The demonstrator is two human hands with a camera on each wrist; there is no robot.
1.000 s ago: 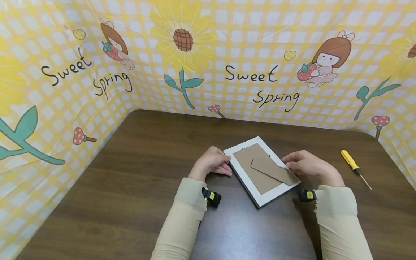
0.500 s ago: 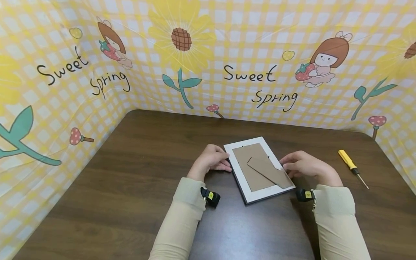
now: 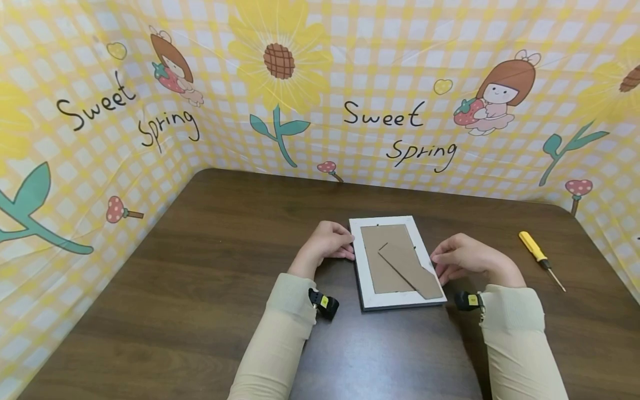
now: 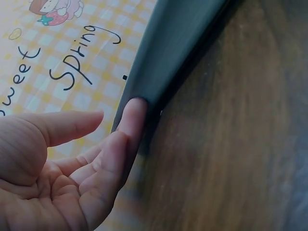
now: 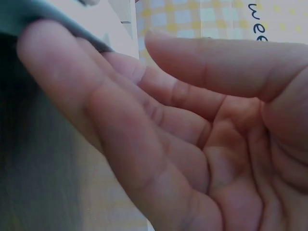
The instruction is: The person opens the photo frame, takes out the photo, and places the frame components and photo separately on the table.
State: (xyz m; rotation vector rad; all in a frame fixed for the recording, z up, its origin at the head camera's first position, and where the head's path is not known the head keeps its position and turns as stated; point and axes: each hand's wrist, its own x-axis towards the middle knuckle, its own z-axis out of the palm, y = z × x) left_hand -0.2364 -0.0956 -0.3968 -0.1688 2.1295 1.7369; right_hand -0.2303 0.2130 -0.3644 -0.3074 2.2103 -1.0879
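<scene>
One picture frame (image 3: pixel 364 272) shows its back on the dark wood table (image 3: pixel 240 311), right of the middle of the head view. Taking it as the clock's centre, with twelve toward the back wall, its white border surrounds a brown backing board (image 3: pixel 390 236). On the board lies a brown easel leg (image 3: pixel 412 272), slanting from near the middle to five o'clock, where its broad end overlaps the border. Small dark retaining tabs show along the board's edge, at about twelve and at two. Whether the frame sits flat or slightly raised is unclear.

The left hand (image 3: pixel 327 243) is at the frame's ten o'clock side, its fingers loose and gripping nothing; in the left wrist view a fingertip rests on the dark side edge while the thumb stands just beside it. The right hand (image 3: pixel 467 257) is at three o'clock, with relaxed fingers meeting the opposite edge; its thumb is spread away from them in the right wrist view.

Beyond the right hand, also toward three, lies a yellow-handled screwdriver (image 3: pixel 535 247), its shaft pointing to about five. Black wrist cameras sit below pale sleeves' cuffs at eight and four. Behind the table, a yellow checked cloth (image 3: pixel 390 50) carries a sunflower at eleven, "Sweet Spring" at twelve and a cartoon girl with a strawberry at one.
</scene>
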